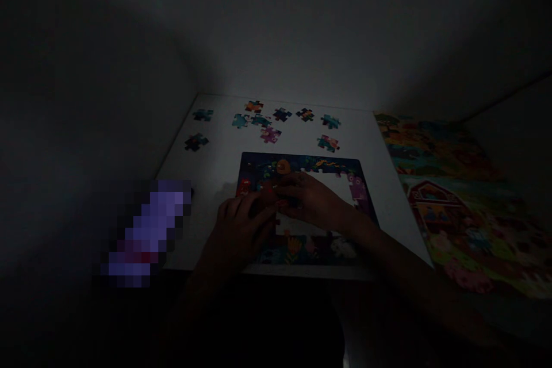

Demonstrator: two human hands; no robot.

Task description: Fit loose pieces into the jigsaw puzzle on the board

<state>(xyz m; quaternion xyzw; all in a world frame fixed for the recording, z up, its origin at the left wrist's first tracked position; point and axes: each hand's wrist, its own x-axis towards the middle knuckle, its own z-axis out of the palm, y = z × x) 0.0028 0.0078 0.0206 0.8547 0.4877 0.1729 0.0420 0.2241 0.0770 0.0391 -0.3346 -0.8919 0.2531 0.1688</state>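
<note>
- We have a white, flat, rectangular table top point(302, 141) in front of us, dimly lit.
- To its right we see colourful illustrated artwork point(466, 241), with a red barn and pink animals nearer us and a tree farther up.
- On the table's near half lies our partly filled jigsaw puzzle point(295, 250), rectangular and dark blue-edged, with flowers and animals printed along its border and a white gap inside.
- At the table's left edge we see a blocky, pixelated purple shape point(150, 218); we cannot tell what it is.
- Our left hand point(239, 215) is over the puzzle's left side, fingers bent inward; we cannot tell whether it grips anything.
- Our right hand point(308, 198) reaches over the gap, its curled fingers close to the left ones; what they grasp, if anything, is too dark to tell.
- Beyond the puzzle we have loose multicoloured jigsaw pieces point(270, 135): two at the left, two at the right, the others between, including teal, orange and pink ones.
</note>
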